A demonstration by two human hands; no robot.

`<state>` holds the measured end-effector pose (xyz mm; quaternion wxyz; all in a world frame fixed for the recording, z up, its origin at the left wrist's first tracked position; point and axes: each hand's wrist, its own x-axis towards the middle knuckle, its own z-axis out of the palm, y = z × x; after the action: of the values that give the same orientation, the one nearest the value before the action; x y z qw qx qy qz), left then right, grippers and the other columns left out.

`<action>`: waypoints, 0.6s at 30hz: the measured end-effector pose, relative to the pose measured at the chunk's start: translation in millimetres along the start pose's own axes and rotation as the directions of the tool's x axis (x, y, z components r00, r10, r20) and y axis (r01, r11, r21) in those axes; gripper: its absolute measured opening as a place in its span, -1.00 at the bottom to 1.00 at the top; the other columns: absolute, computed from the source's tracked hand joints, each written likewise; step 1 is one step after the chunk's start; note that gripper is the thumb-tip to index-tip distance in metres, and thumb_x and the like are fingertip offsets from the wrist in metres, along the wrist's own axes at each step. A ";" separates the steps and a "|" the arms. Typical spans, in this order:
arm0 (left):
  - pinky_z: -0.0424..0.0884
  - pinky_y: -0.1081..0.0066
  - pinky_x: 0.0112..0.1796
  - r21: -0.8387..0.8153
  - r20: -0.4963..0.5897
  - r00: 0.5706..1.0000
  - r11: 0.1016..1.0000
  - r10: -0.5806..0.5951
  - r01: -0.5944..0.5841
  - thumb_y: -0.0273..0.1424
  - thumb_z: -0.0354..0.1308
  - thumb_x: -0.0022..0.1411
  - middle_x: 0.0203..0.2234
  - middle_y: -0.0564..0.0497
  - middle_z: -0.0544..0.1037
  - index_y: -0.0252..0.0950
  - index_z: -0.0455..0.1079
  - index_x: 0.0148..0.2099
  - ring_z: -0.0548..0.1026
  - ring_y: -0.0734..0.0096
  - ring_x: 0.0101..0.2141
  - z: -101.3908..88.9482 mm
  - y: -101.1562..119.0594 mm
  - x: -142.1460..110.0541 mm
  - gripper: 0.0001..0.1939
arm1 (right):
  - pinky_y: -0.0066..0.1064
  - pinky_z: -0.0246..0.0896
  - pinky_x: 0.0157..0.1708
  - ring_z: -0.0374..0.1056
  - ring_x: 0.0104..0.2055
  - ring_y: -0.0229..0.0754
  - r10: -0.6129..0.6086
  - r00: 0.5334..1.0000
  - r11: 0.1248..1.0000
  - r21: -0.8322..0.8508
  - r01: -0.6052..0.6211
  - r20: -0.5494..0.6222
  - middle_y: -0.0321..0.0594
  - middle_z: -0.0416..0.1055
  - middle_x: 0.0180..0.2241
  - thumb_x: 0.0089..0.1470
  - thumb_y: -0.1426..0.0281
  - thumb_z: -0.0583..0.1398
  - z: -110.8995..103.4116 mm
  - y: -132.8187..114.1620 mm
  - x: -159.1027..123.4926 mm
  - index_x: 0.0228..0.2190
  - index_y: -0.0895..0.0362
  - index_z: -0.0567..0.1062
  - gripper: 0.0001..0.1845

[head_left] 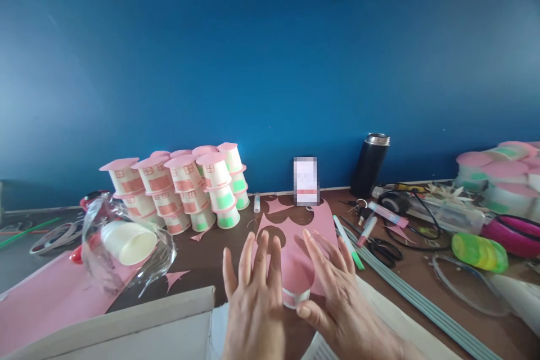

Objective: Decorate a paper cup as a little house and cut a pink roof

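Note:
A white paper cup (294,298) stands near the desk's front, topped by a round pink paper disc (298,274). On its left side is my left hand (255,301), palm down with the fingers stretched and apart. My right hand (337,289) is on the other side, fingers extended and the thumb close to the cup. Neither hand grips anything; whether they touch the disc's edge I cannot tell. Behind the cup lies a pink paper sheet (323,225) with round holes cut from it.
Stacked cups with pink tops (183,185) stand at back left, beside a plastic bag (169,253) holding a white cup (130,242). A phone (306,180) leans on the blue partition (270,79) near a black bottle (370,166). Scissors (383,252), markers (349,243) and grey rods (417,295) lie right.

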<state>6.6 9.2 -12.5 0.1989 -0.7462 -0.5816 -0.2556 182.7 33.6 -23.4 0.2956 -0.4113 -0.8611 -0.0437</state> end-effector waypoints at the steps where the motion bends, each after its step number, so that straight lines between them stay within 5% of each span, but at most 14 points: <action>1: -0.42 0.01 0.26 -0.017 0.009 1.000 1.000 -0.012 0.012 -0.33 -0.06 0.31 0.27 -0.12 0.26 -0.34 0.14 0.32 0.00 0.09 0.30 0.9 -2.0 3.3 -0.45 | 0.34 -0.27 0.16 -0.02 0.32 0.30 -0.001 1.000 1.000 -0.002 0.001 0.000 0.09 0.21 0.25 0.20 -0.12 -0.06 -0.1 -0.2 -0.6 0.35 0.18 -0.34 -0.02; 7: -0.43 -0.06 0.22 -0.115 0.134 0.991 0.993 0.024 -0.009 0.01 0.02 0.23 0.30 -0.09 0.21 -0.05 0.32 0.19 -0.11 0.03 0.33 6.7 -8.4 18.1 -0.46 | 0.31 -0.27 0.19 -0.05 0.33 0.30 0.059 0.998 0.998 0.012 -0.059 0.034 0.03 0.21 0.26 0.15 -0.11 0.05 2.8 -5.4 2.0 0.34 0.15 -0.19 -0.03; 18: -0.47 0.01 0.23 -0.161 0.136 0.991 0.987 0.003 0.019 -0.17 0.07 0.25 0.27 -0.03 0.27 -0.10 0.38 0.13 -0.05 0.11 0.32 2.3 -1.5 15.1 -0.58 | 0.17 -0.47 0.23 0.02 0.30 0.21 0.029 0.998 0.999 -0.024 -0.030 -0.050 -0.02 0.28 0.22 0.16 -0.08 0.09 8.7 -6.3 -4.2 0.35 0.23 -0.32 0.06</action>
<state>8.4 22.5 -5.1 0.0965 -0.7731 -0.5742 -0.2515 176.1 29.4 -31.8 0.3123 -0.4264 -0.8468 -0.0600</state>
